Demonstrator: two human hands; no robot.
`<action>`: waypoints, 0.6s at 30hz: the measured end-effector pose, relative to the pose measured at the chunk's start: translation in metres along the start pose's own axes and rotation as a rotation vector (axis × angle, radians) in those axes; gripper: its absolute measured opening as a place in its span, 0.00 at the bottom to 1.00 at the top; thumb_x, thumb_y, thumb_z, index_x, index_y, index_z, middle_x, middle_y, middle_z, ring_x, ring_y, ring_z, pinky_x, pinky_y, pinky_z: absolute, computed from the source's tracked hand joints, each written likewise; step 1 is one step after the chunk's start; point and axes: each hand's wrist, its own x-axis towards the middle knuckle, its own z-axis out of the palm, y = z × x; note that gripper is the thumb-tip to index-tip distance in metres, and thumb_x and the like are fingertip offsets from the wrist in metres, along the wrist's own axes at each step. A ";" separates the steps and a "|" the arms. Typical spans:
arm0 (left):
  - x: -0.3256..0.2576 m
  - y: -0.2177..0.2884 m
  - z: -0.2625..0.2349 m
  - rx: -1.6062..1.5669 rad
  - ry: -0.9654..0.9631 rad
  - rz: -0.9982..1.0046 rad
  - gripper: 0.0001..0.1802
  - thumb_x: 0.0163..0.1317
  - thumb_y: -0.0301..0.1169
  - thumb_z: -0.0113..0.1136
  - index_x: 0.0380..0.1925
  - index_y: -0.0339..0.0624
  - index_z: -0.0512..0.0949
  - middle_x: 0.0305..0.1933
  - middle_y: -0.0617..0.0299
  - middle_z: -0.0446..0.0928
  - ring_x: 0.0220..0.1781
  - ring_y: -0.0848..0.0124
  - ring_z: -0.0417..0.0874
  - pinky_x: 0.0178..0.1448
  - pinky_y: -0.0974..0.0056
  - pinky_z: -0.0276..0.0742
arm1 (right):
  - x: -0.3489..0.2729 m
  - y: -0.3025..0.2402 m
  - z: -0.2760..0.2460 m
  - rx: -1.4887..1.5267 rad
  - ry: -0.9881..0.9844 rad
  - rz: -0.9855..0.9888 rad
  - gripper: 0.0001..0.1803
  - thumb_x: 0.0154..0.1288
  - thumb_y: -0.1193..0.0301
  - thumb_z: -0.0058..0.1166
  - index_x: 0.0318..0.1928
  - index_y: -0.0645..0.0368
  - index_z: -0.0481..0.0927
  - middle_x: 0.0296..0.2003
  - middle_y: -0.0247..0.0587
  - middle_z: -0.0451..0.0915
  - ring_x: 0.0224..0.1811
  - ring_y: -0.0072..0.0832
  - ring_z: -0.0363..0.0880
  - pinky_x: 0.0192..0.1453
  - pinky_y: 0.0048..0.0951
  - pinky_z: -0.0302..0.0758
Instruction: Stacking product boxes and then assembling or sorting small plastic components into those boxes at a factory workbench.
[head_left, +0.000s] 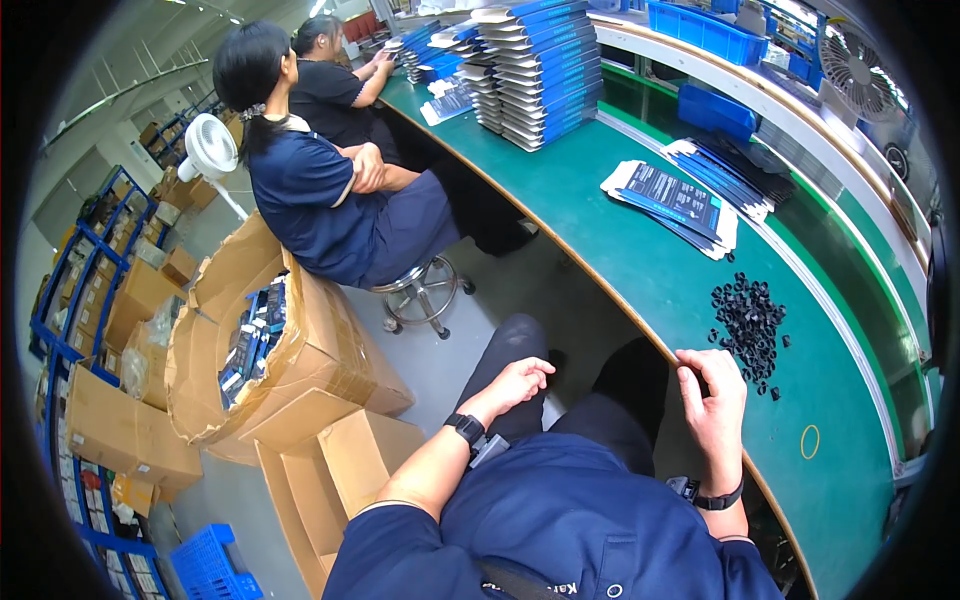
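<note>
My left hand (515,387) hovers over my thigh, its fingers loosely stretched out, and nothing shows in it. At the table edge, my right hand (716,398) rests with thumb and fingers apart and slightly bent, also holding nothing that I can see. Just beyond its fingertips lies a heap of small black plastic pieces (748,322) on the green tabletop (640,268). Farther off is a small fanned stack of flat blue-and-black printed cartons (672,205). A thin yellow rubber band (810,442) lies to the right of my right hand.
A tall stack of blue-and-white flat cartons (535,80) stands farther along the table. A co-worker sits with folded arms (365,172) at left; another works beyond. Open cardboard boxes (345,345) stand on the floor left of me, near a blue crate (212,565).
</note>
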 end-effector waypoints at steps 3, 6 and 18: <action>0.000 -0.003 0.009 -0.012 -0.002 -0.004 0.14 0.66 0.21 0.44 0.49 0.39 0.75 0.32 0.68 0.72 0.26 0.83 0.65 0.27 0.77 0.61 | 0.000 0.003 -0.004 -0.013 -0.003 -0.026 0.10 0.53 0.80 0.61 0.38 0.58 0.82 0.31 0.40 0.80 0.34 0.36 0.77 0.40 0.32 0.74; -0.002 -0.005 0.022 0.045 -0.013 -0.025 0.14 0.66 0.23 0.45 0.49 0.40 0.76 0.32 0.69 0.72 0.25 0.83 0.65 0.27 0.77 0.61 | -0.005 0.008 -0.008 -0.026 -0.026 -0.005 0.10 0.53 0.80 0.61 0.38 0.58 0.82 0.31 0.40 0.80 0.34 0.37 0.77 0.40 0.32 0.74; -0.031 0.040 0.045 0.423 -0.111 0.020 0.13 0.68 0.26 0.48 0.48 0.40 0.78 0.33 0.67 0.76 0.33 0.80 0.73 0.37 0.73 0.71 | -0.010 0.022 0.021 0.244 -0.069 -0.216 0.08 0.54 0.75 0.62 0.37 0.54 0.82 0.27 0.37 0.80 0.31 0.37 0.79 0.39 0.34 0.76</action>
